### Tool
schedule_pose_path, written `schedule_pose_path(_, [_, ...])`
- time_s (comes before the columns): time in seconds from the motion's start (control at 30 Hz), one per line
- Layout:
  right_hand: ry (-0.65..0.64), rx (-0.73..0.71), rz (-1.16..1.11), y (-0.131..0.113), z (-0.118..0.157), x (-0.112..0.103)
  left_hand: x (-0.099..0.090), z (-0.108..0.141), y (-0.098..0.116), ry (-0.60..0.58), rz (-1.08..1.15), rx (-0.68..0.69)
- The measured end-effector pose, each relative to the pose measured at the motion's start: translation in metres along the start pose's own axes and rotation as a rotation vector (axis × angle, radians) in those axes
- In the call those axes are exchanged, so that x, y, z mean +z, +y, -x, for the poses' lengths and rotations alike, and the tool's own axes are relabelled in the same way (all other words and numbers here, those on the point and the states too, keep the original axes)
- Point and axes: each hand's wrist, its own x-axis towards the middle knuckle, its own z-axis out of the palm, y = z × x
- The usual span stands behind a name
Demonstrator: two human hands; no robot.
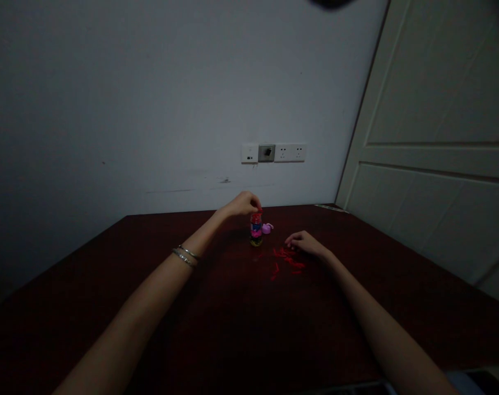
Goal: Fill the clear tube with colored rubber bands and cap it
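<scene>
A small clear jar (pixel 256 232) stands upright on the dark red-brown table, with layers of dark, pink, blue and red bits inside. My left hand (pixel 246 204) is over its mouth from the left, fingertips pinched on a small red strip (pixel 259 210) at the rim. Thin red strips (pixel 293 260) lie scattered on the tabletop to the right of the jar. At their far edge rests my right hand (pixel 305 243), palm down, fingers loosely bent and a little apart. Close behind the jar on its right sits a pink-purple cap with a loop (pixel 267 228).
The table (pixel 216 329) meets a pale wall (pixel 171 109) at the back. Sockets and a switch panel (pixel 274 153) are set in the wall above the jar. A light panelled door (pixel 434 126) borders the right side. The room is dim.
</scene>
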Motion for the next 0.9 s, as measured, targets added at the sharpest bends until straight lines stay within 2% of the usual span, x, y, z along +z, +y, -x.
schedule_pose_path(0.23, [0.003, -0.025, -0.001, 0.0, 0.0, 0.0, -0.004, 0.001, 0.006, -0.019, -0.014, -0.007])
schedule_pose_path(0.43, [0.004, -0.017, 0.002, -0.003, 0.002, 0.001, -0.003, 0.005, -0.001, -0.069, -0.063, 0.01])
schedule_pose_path(0.67, [0.001, -0.019, -0.007, 0.0, 0.0, 0.002, 0.0, 0.01, -0.008, 0.006, -0.042, 0.034])
schedule_pose_path(0.9, [0.003, -0.045, 0.011, 0.007, -0.004, 0.001, 0.004, 0.018, -0.008, -0.128, 0.093, 0.052])
